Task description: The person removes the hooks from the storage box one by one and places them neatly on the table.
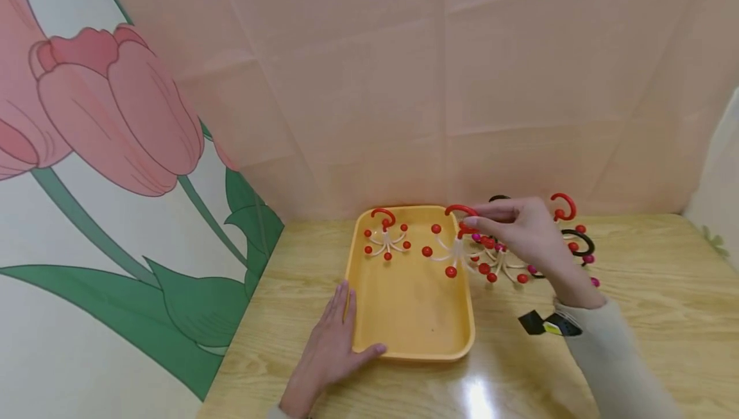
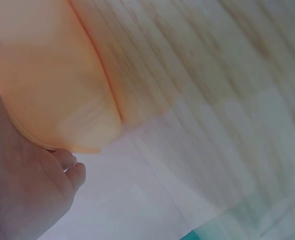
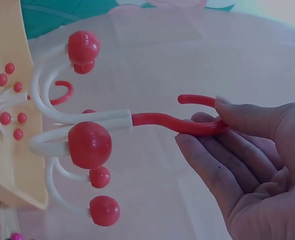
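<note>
My right hand (image 1: 528, 230) pinches the red hook of a hanger (image 3: 82, 120) between thumb and fingers. This hanger has white curved arms tipped with red balls, and it hangs above the right side of a yellow tray (image 1: 412, 316). Inside the tray, near its far left corner, lies a similar red-hooked hanger (image 1: 387, 239). My left hand (image 1: 331, 348) rests against the tray's near left corner, fingers extended along the left side and thumb at the front rim. In the left wrist view, part of this hand (image 2: 32, 185) touches the tray's edge.
Right of the tray lies a cluster of more hangers (image 1: 508, 268), some with red hooks and others with black hooks and pink balls, partly hidden behind my right hand. They lie on a wood-grain table (image 1: 652, 316). A pink cloth (image 1: 358, 85) hangs behind, beside a tulip-patterned wall (image 1: 115, 104).
</note>
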Available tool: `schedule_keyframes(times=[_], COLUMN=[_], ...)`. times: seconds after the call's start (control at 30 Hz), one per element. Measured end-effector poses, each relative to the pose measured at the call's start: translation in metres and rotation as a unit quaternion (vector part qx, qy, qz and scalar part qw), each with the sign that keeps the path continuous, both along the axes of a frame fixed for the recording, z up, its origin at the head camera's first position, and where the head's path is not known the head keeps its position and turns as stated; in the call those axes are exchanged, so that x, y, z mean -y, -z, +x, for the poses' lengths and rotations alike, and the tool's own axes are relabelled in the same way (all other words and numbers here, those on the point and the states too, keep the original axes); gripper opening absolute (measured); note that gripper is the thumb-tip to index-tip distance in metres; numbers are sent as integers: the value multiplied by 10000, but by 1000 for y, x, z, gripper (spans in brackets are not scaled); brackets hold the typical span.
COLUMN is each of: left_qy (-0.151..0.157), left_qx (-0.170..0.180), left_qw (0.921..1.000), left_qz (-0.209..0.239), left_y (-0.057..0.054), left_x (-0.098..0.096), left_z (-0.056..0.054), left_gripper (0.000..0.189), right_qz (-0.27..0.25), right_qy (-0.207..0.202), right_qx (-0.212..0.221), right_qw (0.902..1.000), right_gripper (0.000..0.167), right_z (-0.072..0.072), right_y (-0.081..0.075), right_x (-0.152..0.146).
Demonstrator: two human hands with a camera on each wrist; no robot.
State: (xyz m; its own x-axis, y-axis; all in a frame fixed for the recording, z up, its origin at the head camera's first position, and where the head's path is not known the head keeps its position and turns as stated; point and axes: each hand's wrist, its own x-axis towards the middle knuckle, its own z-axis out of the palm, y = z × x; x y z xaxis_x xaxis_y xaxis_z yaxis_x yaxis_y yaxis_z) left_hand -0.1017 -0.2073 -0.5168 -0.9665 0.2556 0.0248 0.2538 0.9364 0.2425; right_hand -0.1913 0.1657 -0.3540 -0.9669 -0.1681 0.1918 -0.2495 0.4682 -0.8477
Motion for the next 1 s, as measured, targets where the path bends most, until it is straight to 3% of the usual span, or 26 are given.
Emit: schedule_keyframes(times=[0.2, 0.47, 0.67, 1.0], left_qy=[-8, -12, -68, -13], left_qx=[-41, 49, 101, 50], left_qw=[10000, 10000, 9999, 10000], left_qz=[-26, 31, 48, 58], left_y=[-1, 1, 1, 2], left_x=[0, -1, -1, 0], left_z=[-1, -1, -1, -1], left_gripper=[121, 121, 121, 120], right_qz=[460, 633, 667, 802], right_qy=[348, 340, 469, 526], right_qx=[-73, -224, -350, -140], right_qw=[9983, 9972, 9961, 9953], right_gripper=[39, 35, 30, 32], right_z=[20, 42, 50, 53], right_y=[3, 21, 33, 54], right_x=[-24, -46, -55, -69])
